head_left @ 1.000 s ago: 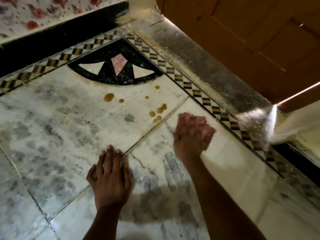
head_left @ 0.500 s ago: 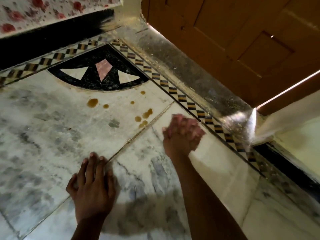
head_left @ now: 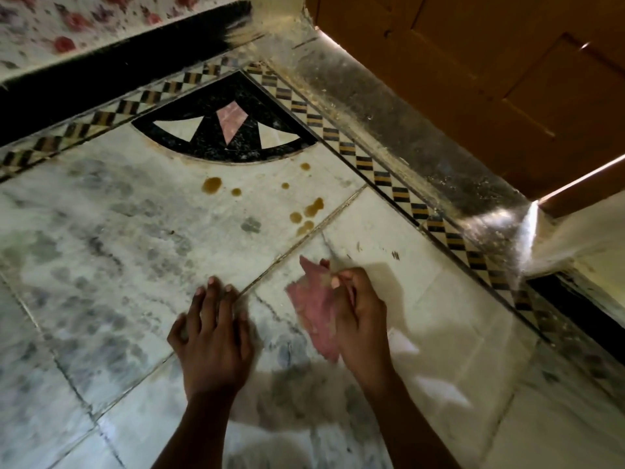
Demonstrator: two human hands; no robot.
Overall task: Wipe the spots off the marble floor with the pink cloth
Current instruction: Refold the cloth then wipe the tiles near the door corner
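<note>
Several brown spots (head_left: 211,185) dot the white marble floor (head_left: 111,252) just below a black fan-shaped inlay; another cluster of spots (head_left: 306,216) sits by a tile joint. My right hand (head_left: 358,309) grips the pink cloth (head_left: 316,309), which hangs crumpled to the hand's left, a short way below the spots and apart from them. My left hand (head_left: 213,333) lies flat on the floor, fingers spread, beside the diagonal joint. Whether the cloth touches the floor I cannot tell.
The black inlay (head_left: 223,130) fills the corner. A checkered border strip (head_left: 399,184) runs along a dusty threshold (head_left: 389,123) under a brown wooden door (head_left: 490,72). A black skirting (head_left: 101,79) lines the far wall.
My right hand has pulled back toward me from near the spots, and the pink cloth now shows beside it. My left hand has stayed flat on the floor.
</note>
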